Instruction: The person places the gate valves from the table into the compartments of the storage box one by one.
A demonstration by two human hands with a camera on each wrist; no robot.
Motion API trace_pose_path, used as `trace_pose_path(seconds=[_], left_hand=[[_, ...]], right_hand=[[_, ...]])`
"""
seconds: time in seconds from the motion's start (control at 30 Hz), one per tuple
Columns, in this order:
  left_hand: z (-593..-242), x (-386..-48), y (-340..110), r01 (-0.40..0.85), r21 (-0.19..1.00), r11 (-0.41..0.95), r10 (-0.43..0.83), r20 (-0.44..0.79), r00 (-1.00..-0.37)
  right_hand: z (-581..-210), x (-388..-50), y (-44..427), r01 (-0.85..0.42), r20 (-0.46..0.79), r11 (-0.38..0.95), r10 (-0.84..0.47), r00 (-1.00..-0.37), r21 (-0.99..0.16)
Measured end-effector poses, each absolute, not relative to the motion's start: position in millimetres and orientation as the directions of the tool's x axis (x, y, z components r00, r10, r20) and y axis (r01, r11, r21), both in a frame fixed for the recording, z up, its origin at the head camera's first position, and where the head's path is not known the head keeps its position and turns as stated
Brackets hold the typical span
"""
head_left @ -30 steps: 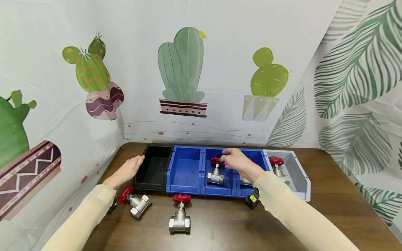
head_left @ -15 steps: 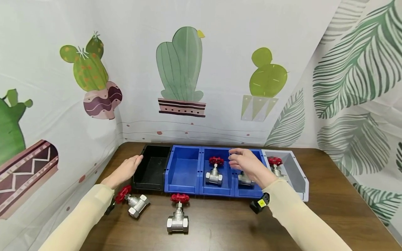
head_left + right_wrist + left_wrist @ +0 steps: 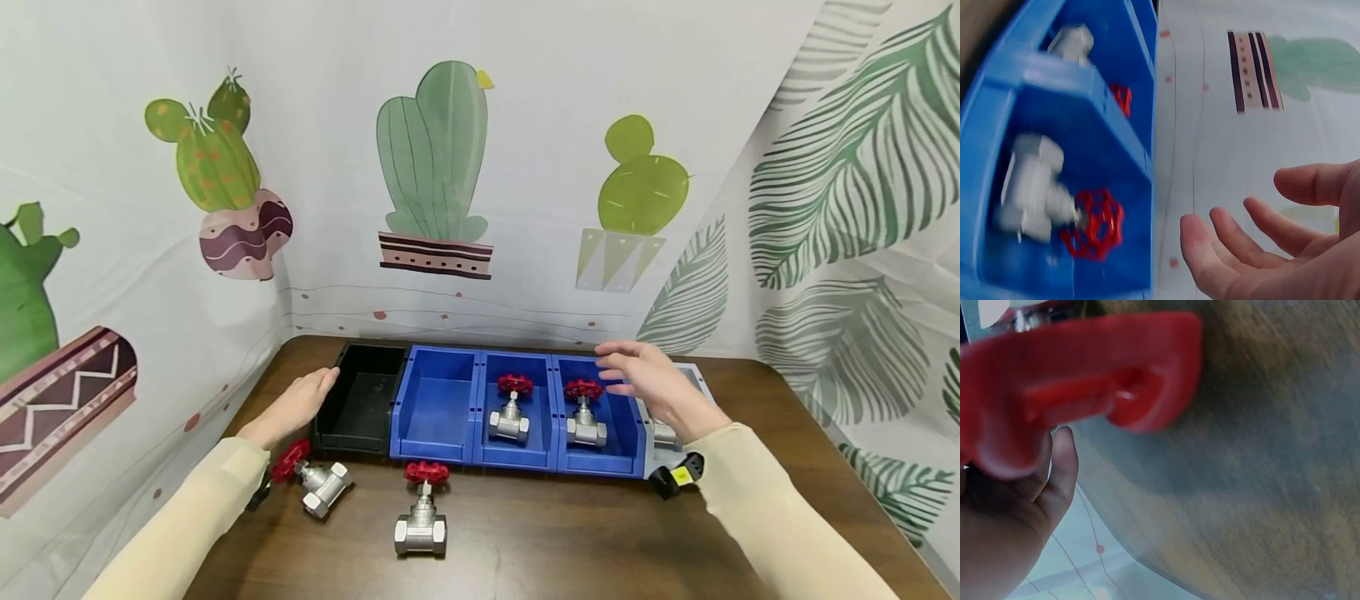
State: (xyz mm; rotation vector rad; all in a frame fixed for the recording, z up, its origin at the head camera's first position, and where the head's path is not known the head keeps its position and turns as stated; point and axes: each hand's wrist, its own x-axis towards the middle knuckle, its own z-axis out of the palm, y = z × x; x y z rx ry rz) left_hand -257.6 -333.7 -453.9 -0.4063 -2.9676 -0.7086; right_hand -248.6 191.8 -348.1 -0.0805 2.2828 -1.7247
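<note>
My right hand [image 3: 651, 382] hovers over the right blue bin and the grey bin [image 3: 705, 385], its fingers loosely bent around nothing. Beneath its fingertips a gate valve with a red handwheel [image 3: 585, 421] lies in the right blue bin [image 3: 618, 454]; the right wrist view shows this valve [image 3: 1032, 187] too. Another valve [image 3: 512, 417] sits in the middle blue bin. The grey bin's valve [image 3: 663, 433] is mostly hidden behind my right hand. My left hand [image 3: 294, 407] holds nothing beside the black bin [image 3: 352, 446], above a tilted valve [image 3: 322, 486] on the table.
One more valve [image 3: 422, 525] stands on the wooden table [image 3: 525, 542] in front of the left blue bin [image 3: 438, 417]. The bins form a row along the back. Behind them hangs a white cloth [image 3: 540, 292] printed with cacti and leaves.
My right hand has moved right, from above the middle blue bin's valve to over the right blue and grey bins, uncovering the right blue bin's valve. My left hand stays nearly still.
</note>
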Motion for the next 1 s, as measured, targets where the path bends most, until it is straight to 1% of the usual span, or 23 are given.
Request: trace_pose_path(seconds=[0.1,0.23,0.37,0.6,0.67,0.8,0.93,1.0], left_hand=[[-453,-258,-333,0.262,0.435,0.862,0.234,0.117,-0.965],[-453,-257,-333,0.251,0.434,0.865,0.229,0.102,-0.968],[-454,-257,-333,0.249,0.434,0.866,0.227,0.104,-0.968],[-453,-257,-332,0.253,0.445,0.859,0.222,0.121,-0.968],[-452,-256,-332,0.246,0.452,0.858,0.213,0.123,-0.969],[-451,-254,-333,0.232,0.468,0.852,0.203,0.114,-0.973],[-453,-255,-332,0.224,0.473,0.852,0.201,0.099,-0.975],[-453,-256,-332,0.219,0.47,0.855,0.199,0.092,-0.976]], right_hand=[[-344,-249,209,0.112,-0.184,0.341,-0.189,-0.965,-0.933],[-343,-252,230,0.085,-0.156,0.366,-0.167,-0.974,-0.927],[-347,-254,247,0.049,-0.131,0.405,-0.177,-0.975,-0.913],[-350,-252,273,-0.038,-0.075,0.545,-0.184,-0.98,-0.838],[-350,-252,280,-0.066,-0.051,0.587,-0.18,-0.982,-0.807],[-354,-253,298,-0.144,0.018,0.688,-0.187,-0.982,-0.711],[-365,-251,320,-0.21,0.087,0.771,-0.198,-0.976,-0.602],[-371,-250,332,-0.222,0.107,0.805,-0.195,-0.975,-0.551]])
